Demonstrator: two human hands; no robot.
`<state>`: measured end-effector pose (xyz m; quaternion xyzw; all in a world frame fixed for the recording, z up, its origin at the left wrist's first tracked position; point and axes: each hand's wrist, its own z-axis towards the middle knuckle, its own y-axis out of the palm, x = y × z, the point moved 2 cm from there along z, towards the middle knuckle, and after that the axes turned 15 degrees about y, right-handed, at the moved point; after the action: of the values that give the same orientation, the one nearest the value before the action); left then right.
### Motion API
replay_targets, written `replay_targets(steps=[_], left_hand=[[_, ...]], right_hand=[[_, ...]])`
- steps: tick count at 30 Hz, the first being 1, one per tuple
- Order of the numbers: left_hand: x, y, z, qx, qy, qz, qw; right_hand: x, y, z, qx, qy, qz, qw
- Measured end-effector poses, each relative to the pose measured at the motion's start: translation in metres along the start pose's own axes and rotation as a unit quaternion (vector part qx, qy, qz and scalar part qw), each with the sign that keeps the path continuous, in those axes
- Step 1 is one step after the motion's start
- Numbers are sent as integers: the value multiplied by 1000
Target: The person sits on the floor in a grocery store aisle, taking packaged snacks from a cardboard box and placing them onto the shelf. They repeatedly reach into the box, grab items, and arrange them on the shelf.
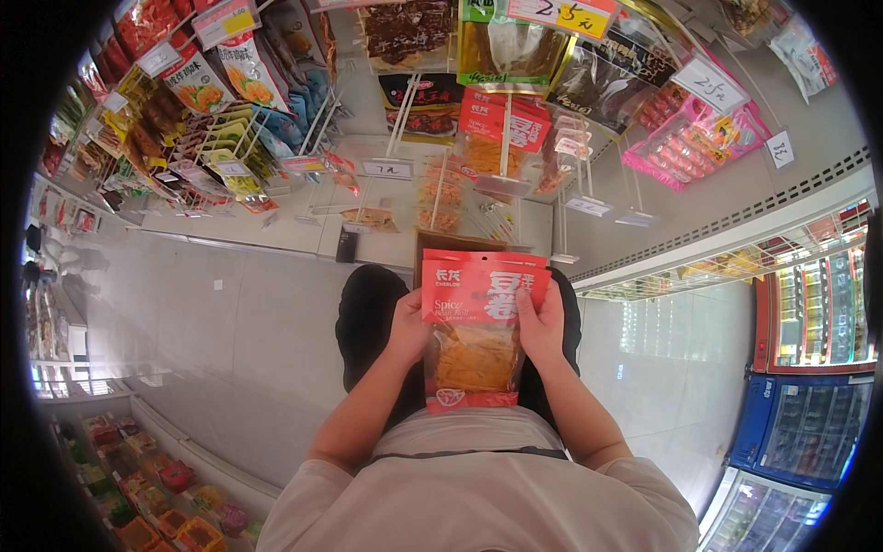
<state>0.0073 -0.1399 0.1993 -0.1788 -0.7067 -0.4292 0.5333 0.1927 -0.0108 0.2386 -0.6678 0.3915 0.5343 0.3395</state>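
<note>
Both hands hold red, partly clear snack pouches of spicy bean rolls upright before my lap, with at least one more pouch behind the front one. My left hand grips the left edge, its fingers hidden behind the pouch. On the right edge lies my right hand, the thumb on the front. Beyond the pouches, an open cardboard box shows in part; what it holds is hidden. Similar red pouches hang on a hook of the display wall above it.
Hooks with packaged snacks and price tags fill the wall ahead. A shelf edge runs along the right. Glass-door coolers stand at the far right, a bin of packaged food at the lower left. A small black box stands at the wall's base.
</note>
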Motion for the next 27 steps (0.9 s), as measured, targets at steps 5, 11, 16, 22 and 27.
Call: replay_targets(steps=[5, 11, 16, 22, 27], left_hand=[[8, 4, -4, 0, 45, 51, 998], [-7, -5, -5, 30, 84, 68, 994], [9, 3, -7, 32, 13, 29, 999], [3, 6, -5, 42, 1, 34, 999], [8, 13, -6, 52, 21, -28, 998]], right_hand=[[-7, 0, -2, -13, -2, 18, 1000], [-1, 1, -3, -11, -7, 10, 1000], [9, 1, 0, -4, 3, 32, 999], [13, 0, 5, 2, 10, 30, 999], [7, 3, 4, 27, -10, -12, 1000]])
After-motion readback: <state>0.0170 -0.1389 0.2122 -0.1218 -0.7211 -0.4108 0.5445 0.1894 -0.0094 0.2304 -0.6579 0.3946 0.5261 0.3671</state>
